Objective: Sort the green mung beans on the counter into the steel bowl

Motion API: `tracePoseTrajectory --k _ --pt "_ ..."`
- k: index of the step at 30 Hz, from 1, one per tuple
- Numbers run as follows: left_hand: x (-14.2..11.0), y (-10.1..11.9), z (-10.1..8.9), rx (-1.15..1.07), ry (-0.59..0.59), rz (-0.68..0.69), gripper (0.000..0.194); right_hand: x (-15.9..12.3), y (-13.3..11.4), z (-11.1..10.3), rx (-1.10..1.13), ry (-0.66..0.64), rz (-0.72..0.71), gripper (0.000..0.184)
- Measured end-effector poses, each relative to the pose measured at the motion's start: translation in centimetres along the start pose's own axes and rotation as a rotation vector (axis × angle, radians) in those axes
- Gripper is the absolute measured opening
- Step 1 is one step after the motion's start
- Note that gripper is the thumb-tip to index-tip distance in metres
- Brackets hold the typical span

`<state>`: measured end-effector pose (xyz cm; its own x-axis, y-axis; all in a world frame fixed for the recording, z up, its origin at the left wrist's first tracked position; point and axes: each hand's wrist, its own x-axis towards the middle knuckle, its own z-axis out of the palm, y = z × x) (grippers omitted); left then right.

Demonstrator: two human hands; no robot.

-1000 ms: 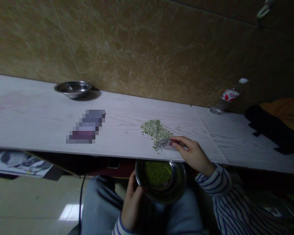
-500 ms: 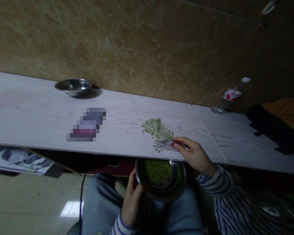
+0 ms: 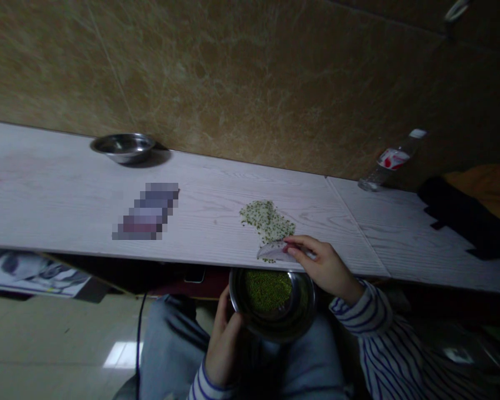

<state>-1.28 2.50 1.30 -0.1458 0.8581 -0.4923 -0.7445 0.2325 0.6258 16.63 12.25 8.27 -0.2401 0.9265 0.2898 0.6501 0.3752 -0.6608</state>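
Observation:
My left hand (image 3: 225, 341) grips the left rim of a steel bowl (image 3: 306, 319), which is held above my lap just under the table edge. Green beans, looking like mung beans (image 3: 269, 290), lie inside it. My right hand (image 3: 327, 266) pinches a thin, clear plastic piece (image 3: 270, 251) with a curved edge; its exact kind I cannot make out. That piece rests low on the tabletop, at the near end of a spread pile of white grains mixed with green beans (image 3: 269, 218). A few green beans sit between the plastic and the table edge.
On the white wood-grain table (image 3: 208, 222) are an empty steel bowl (image 3: 125, 149) by the wall, a blurred-out flat object (image 3: 148, 211), and a clear labelled bottle (image 3: 391, 160). Dark and orange cloth (image 3: 475, 211) lies at the right. A phone-like object (image 3: 195, 274) is below the tabletop.
My right hand has moved slightly left and towards the table's near edge with the plastic piece. My left hand and the bowl it holds have stayed nearly still.

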Motion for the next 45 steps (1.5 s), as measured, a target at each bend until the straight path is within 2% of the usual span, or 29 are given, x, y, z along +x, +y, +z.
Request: tracePoseTrajectory --k 6,11,15,23,29,33,36,38,42,45 --pt "0.1 -0.1 -0.4 0.03 -0.002 -0.028 0.056 -0.7 -0.3 -0.3 0.018 -0.041 -0.008 0.02" --pt "0.1 -0.2 -0.2 -0.009 0.009 -0.03 0.06 -0.9 -0.1 -0.8 0.013 0.025 0.024 0.019" --pt "0.2 -0.1 -0.5 -0.002 0.01 -0.038 0.06 -0.2 -0.4 0.1 0.034 0.031 0.026 0.021" --pt "0.8 0.8 -2.9 0.116 0.077 0.053 0.067 1.4 -1.9 2.7 0.074 -0.052 -0.015 0.024" --pt "0.8 2.8 -3.9 0.105 0.062 0.048 0.077 1.5 -2.9 2.7 0.136 -0.151 -0.046 0.022" --pt "1.2 2.8 -5.0 0.112 0.044 0.127 0.073 0.9 -3.1 2.2 0.152 -0.188 -0.025 0.022" --pt "1.8 1.7 -6.1 0.147 0.008 0.102 0.07 0.1 -2.1 1.5 0.151 -0.103 0.05 0.022" --pt "1.9 0.8 -6.4 0.16 -0.017 0.074 0.07 -0.5 -0.9 0.8 0.146 0.001 0.114 0.023" --pt "1.3 -0.3 -5.5 0.154 0.055 0.05 0.064 -1.4 1.4 -0.8 0.139 0.176 0.189 0.026" --pt "0.9 -0.6 -4.4 0.095 -0.003 0.048 0.064 -1.6 2.0 -1.4 0.119 0.221 0.201 0.027"
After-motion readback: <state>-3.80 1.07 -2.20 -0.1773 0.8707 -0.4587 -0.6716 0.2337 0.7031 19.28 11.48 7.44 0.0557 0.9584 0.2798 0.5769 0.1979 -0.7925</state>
